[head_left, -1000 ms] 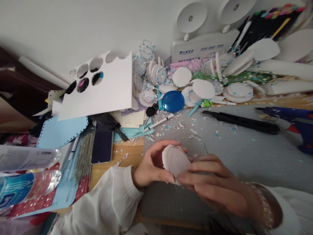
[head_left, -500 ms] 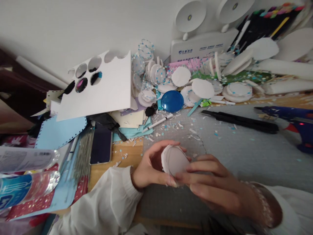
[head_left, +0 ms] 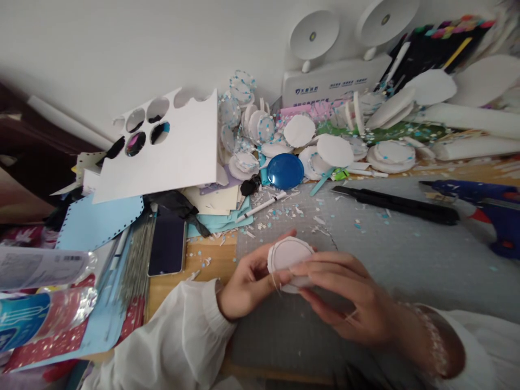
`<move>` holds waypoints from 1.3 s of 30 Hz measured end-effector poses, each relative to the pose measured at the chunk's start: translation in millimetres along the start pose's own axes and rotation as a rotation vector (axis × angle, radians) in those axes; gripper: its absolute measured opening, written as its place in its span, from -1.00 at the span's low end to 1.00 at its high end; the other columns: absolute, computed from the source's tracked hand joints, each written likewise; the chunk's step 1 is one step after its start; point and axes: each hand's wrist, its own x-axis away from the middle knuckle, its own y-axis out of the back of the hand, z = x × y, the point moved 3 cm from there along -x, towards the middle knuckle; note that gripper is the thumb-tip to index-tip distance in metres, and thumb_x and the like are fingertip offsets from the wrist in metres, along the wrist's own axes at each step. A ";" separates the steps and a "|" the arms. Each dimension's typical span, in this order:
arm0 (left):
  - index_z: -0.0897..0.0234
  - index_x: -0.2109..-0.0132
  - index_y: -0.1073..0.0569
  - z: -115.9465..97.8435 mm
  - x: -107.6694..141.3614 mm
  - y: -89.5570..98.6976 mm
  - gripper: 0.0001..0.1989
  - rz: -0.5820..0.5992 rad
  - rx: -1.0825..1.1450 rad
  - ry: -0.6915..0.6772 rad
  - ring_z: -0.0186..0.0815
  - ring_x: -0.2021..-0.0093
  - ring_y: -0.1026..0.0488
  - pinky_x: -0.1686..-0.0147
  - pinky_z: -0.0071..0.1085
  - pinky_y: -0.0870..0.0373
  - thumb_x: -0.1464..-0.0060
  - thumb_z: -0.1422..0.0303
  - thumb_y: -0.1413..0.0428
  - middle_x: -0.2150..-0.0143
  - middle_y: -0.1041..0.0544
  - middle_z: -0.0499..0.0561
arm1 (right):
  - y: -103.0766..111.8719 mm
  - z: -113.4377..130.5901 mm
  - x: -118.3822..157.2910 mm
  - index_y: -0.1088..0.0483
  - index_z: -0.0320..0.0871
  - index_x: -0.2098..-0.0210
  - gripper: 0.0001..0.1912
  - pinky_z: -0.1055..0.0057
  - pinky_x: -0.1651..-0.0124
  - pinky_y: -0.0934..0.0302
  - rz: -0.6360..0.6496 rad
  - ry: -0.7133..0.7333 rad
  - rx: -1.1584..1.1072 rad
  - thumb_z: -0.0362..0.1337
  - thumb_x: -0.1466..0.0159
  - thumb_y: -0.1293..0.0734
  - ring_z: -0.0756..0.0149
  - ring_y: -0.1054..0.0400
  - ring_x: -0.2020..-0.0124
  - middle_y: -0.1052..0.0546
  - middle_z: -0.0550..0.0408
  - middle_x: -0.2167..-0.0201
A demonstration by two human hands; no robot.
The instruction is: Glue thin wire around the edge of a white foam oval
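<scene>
My left hand [head_left: 249, 281] grips a round white disc [head_left: 290, 257] from its left side, thumb on the lower face. My right hand [head_left: 349, 295] pinches the same disc at its right edge, its fingertips over the face. A thin thread or wire runs round the disc's rim, and a loose end hangs near my left thumb. The disc is tilted, its pale flat face turned up, above a grey cutting mat [head_left: 406, 260].
Behind are a blue round lid [head_left: 285, 170], stacked white discs [head_left: 244, 164], a white pen [head_left: 261, 207] and a black cutter [head_left: 396, 204]. A blue glue gun [head_left: 501, 216] lies at right. A phone [head_left: 167, 244] and plastic bottles [head_left: 44, 311] are at left.
The disc has turned so its face lies flatter towards the camera. My right hand has shifted slightly up, its fingers now further over the disc.
</scene>
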 end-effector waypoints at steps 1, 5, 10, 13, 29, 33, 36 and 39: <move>0.16 -0.24 -0.36 1.3 -0.2 0.1 -0.50 -0.021 0.028 0.008 -0.14 -0.20 -0.40 -0.25 -0.19 -0.20 -0.17 0.38 -0.18 -0.17 -0.49 0.14 | 2.2 0.7 0.3 -0.37 -0.20 0.13 -0.80 0.37 0.10 -0.41 -0.018 -0.001 0.000 -0.48 -0.25 -0.28 0.29 -0.45 0.15 -0.61 0.04 0.25; 0.17 -0.22 -0.37 3.2 -3.3 -1.8 -0.53 -0.064 0.218 0.048 -0.16 -0.14 -0.46 -0.12 -0.27 -0.36 -0.16 0.43 -0.17 -0.13 -0.51 0.14 | 19.5 5.4 2.2 -0.37 -0.14 0.20 -0.69 0.33 0.12 -0.38 -0.209 -0.042 0.014 -0.57 -0.11 -0.31 0.25 -0.43 0.17 -0.53 0.02 0.23; 0.24 -0.17 -0.41 -1.2 -6.8 -4.1 -0.58 -0.077 0.347 0.089 -0.15 -0.17 -0.43 -0.12 -0.29 -0.37 -0.16 0.50 -0.14 -0.12 -0.52 0.16 | 25.0 -15.1 5.8 -0.36 -0.07 0.21 -0.84 0.33 0.27 -0.31 -0.345 -0.497 -0.126 -0.43 -0.24 -0.27 0.27 -0.37 0.32 -0.43 0.08 0.34; 0.25 -0.16 -0.42 -1.8 -6.9 -4.3 -0.58 -0.075 0.374 0.120 -0.16 -0.18 -0.42 -0.14 -0.30 -0.36 -0.17 0.54 -0.11 -0.16 -0.49 0.17 | 9.7 -31.6 6.0 -0.32 -0.09 0.43 -0.74 0.43 0.48 -0.17 -0.099 -0.774 -0.379 -0.27 -0.38 -0.15 0.37 -0.25 0.52 -0.34 0.17 0.55; 0.21 -0.10 -0.43 0.3 7.3 9.5 -0.66 -0.066 -0.444 -0.217 -0.30 0.21 -0.47 0.19 -0.44 -0.38 -0.18 0.32 -0.12 0.14 -0.54 0.06 | 2.5 -26.3 11.1 -0.13 -0.11 0.55 -0.71 0.51 0.58 0.06 0.075 -0.550 -0.327 -0.38 -0.29 -0.23 0.50 -0.03 0.62 -0.14 0.28 0.65; 0.37 0.00 -0.42 1.9 8.7 8.8 -0.66 -0.020 -0.490 -0.153 -0.44 0.54 -0.27 0.54 -0.52 -0.22 -0.22 0.20 -0.05 0.42 -0.38 -0.02 | 2.4 -21.7 10.1 -0.14 -0.11 0.52 -0.74 0.52 0.58 0.08 0.057 -0.423 -0.257 -0.44 -0.23 -0.26 0.51 -0.02 0.62 -0.15 0.29 0.64; 0.36 0.07 -0.40 -0.3 7.5 5.7 -0.69 0.002 -0.484 -0.146 -0.45 0.54 -0.21 0.56 -0.53 -0.17 -0.23 0.19 -0.01 0.46 -0.31 -0.05 | 0.9 -20.5 8.8 -0.12 -0.11 0.54 -0.74 0.53 0.58 0.08 0.069 -0.406 -0.241 -0.44 -0.22 -0.25 0.52 -0.02 0.63 -0.14 0.29 0.65; 0.31 0.18 -0.38 -3.8 4.2 3.6 -0.73 -0.005 -0.527 -0.176 -0.41 0.51 -0.21 0.53 -0.50 -0.19 -0.22 0.17 0.01 0.48 -0.28 -0.06 | -1.4 -19.9 8.0 -0.13 -0.11 0.57 -0.73 0.53 0.58 0.05 0.103 -0.417 -0.237 -0.41 -0.23 -0.25 0.51 -0.04 0.63 -0.16 0.28 0.67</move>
